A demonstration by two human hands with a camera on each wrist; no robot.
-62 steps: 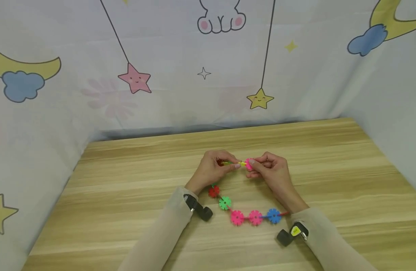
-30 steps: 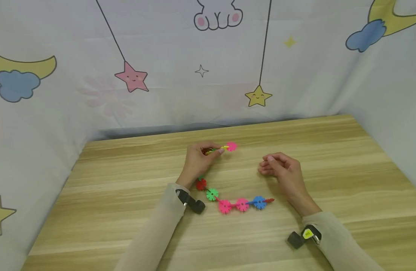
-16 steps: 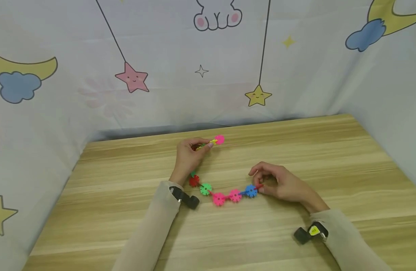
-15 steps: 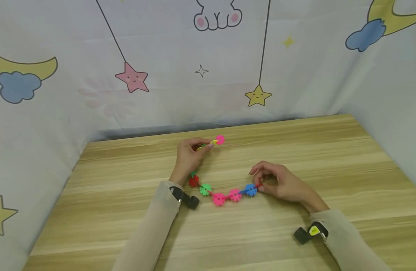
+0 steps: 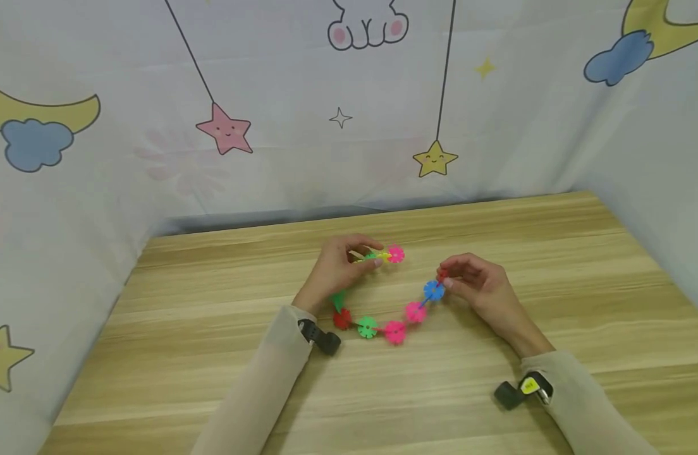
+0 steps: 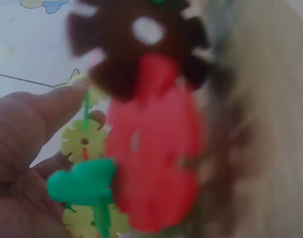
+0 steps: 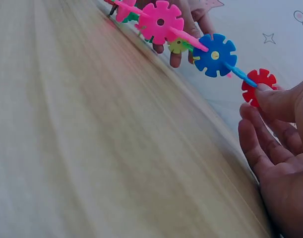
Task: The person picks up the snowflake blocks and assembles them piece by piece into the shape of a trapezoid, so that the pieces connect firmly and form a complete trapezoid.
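Observation:
A chain of snowflake-shaped plastic discs [image 5: 394,331] curves over the wooden table [image 5: 212,354] between my hands. My left hand [image 5: 340,273] pinches one end, where green and yellow pieces lead to a pink disc [image 5: 396,254] sticking out past the fingers. In the left wrist view a red disc [image 6: 151,163] and a green piece [image 6: 84,183] hang blurred close to the lens. My right hand [image 5: 474,284] pinches the other end at a small red disc [image 7: 259,85], just past the blue disc [image 7: 214,54]. That end is lifted off the table.
A printed cloth [image 5: 349,107] with stars, moons and clouds walls the table at the back and both sides. Black wrist cameras sit at my left wrist [image 5: 320,336] and right wrist [image 5: 520,388]. Bare wood lies all around the chain.
My right hand came down to the chain's red end, took hold and lifted it up and back toward the left hand. The chain now bends into a U.

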